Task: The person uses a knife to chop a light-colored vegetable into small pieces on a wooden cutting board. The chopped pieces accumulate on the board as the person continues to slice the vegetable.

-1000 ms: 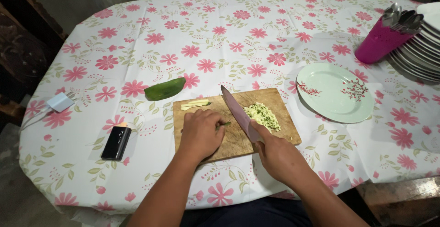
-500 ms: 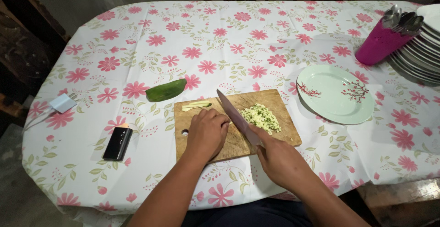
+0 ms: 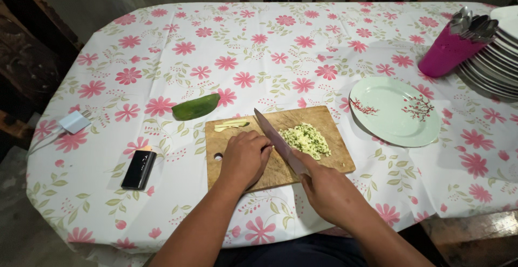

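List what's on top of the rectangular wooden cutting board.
On the wooden cutting board: a pile of chopped pale green vegetable, pale strips, the left hand pressing down, and the knife blade held by the right hand. Whatever the left hand pins is covered.

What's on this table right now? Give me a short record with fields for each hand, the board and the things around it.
left hand: curled, knuckles up, pressing down on the rectangular wooden cutting board; what lies under it is hidden
right hand: gripping the long-bladed kitchen knife, blade beside the left fingers
on board: pile of finely chopped pale green vegetable; thin pale slices at the far left corner
left of board: dark green vegetable piece; black rectangular lighter; small white charger
right of board: pale green round plate; pink cutlery holder; stack of white plates
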